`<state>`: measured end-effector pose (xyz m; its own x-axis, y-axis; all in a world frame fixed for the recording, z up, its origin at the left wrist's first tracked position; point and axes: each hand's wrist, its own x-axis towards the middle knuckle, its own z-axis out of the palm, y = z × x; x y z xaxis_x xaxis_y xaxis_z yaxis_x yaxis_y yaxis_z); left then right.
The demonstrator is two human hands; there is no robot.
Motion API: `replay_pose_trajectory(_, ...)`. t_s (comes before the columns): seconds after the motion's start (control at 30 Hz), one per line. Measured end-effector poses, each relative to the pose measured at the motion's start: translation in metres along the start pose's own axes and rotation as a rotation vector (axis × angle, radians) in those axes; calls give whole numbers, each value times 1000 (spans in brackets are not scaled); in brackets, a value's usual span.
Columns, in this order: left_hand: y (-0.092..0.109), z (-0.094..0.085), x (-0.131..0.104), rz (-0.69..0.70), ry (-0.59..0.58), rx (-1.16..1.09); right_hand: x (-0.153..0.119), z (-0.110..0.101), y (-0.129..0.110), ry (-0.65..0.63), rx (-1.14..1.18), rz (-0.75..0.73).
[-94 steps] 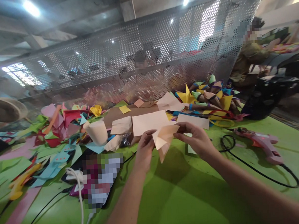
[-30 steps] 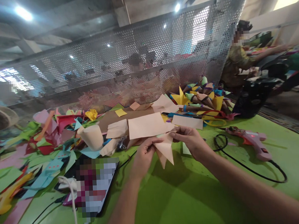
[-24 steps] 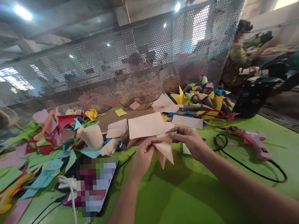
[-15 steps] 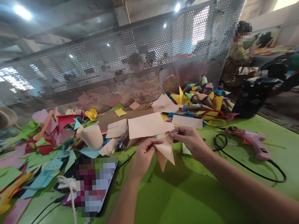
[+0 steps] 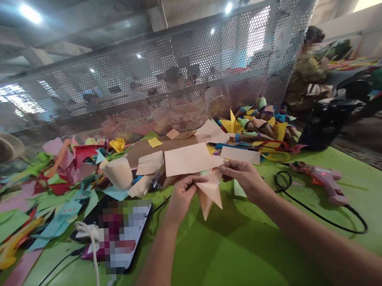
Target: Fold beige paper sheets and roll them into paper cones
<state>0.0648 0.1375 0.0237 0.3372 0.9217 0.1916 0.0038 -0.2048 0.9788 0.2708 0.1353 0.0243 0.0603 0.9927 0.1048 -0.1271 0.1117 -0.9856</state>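
At the near left of the green bench (image 5: 235,260), a white cable (image 5: 94,250) is being run past a flat screen device (image 5: 144,222), blurred over in part. Mid-bench, folded peach paper (image 5: 209,193) is being held up above the surface, points hanging down. Its left side is being pinched by the left grip (image 5: 182,195), thumb and fingers closed on it. Its upper right corner is being pinched by the right grip (image 5: 245,175), likewise closed on it. Off to the right, a pink glue gun (image 5: 327,180) is being carried by the bench, well apart from the paper, its black cord (image 5: 365,224) being looped beside it. Just beyond the grips, a flat peach sheet (image 5: 188,159) is being carried too; left of it, a cup-like pale roll (image 5: 118,174) is being flanked by a heap of coloured paper (image 5: 85,152). Farther back right, a pile of shaped paper pieces (image 5: 270,131) is being backed by a perforated metal panel (image 5: 186,53). Past the panel's right end, a person (image 5: 312,70) is being seen side-on.
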Motion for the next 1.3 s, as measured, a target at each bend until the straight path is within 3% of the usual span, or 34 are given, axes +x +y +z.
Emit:
replay_pose_trajectory(0.2,-4,0,1,-10,-4,-22,2,-2,1,57,-31,-19)
replay_pose_trajectory(0.37,-7,-3,3,6,79,-44,1,-4,-7,189,-153,-237)
replay_pose_trajectory(0.43,-8,-4,5,-4,110,-54,-4,-4,-13,110,-293,-323)
replay_pose_trajectory(0.6,-13,-2,8,-36,145,-85,-13,1,-19,-289,-595,-505)
replay_pose_trajectory(0.77,-14,4,5,28,78,18,-8,7,-8,-291,-746,-638)
replay_pose_trajectory(0.93,-13,9,3,18,50,53,-6,3,0,-208,-737,-583)
replay_pose_trajectory(1.07,-15,11,3,34,80,-18,-8,3,2,-230,-710,-576)
replay_pose_trajectory(1.3,-17,13,5,-32,70,-315,-8,7,4,-213,-651,-573)
